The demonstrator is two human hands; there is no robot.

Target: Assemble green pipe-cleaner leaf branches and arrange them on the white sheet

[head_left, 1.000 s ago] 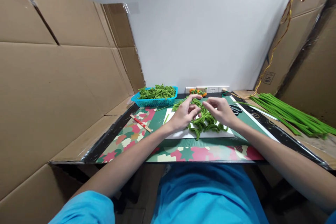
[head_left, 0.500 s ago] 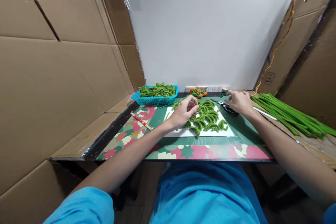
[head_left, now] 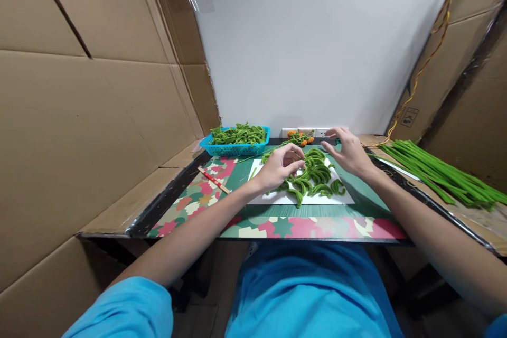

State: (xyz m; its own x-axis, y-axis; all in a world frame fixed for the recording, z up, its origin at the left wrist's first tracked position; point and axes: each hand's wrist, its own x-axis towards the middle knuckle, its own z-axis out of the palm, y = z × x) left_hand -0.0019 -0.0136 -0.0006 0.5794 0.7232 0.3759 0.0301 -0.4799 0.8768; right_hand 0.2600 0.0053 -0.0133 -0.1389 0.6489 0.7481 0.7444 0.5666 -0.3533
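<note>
Green fuzzy curls (head_left: 319,173) lie just right of my left hand (head_left: 277,170), its fingers curled narrow; I cannot tell if they grip one. My right hand (head_left: 351,156) gapes. Curls seem light, soft, bendable: I'd pinch mid-curve.

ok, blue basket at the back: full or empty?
Full. Green fuzzy pieces are heaped above the rim of the blue basket; how deep they go inside, I can't tell.
</note>
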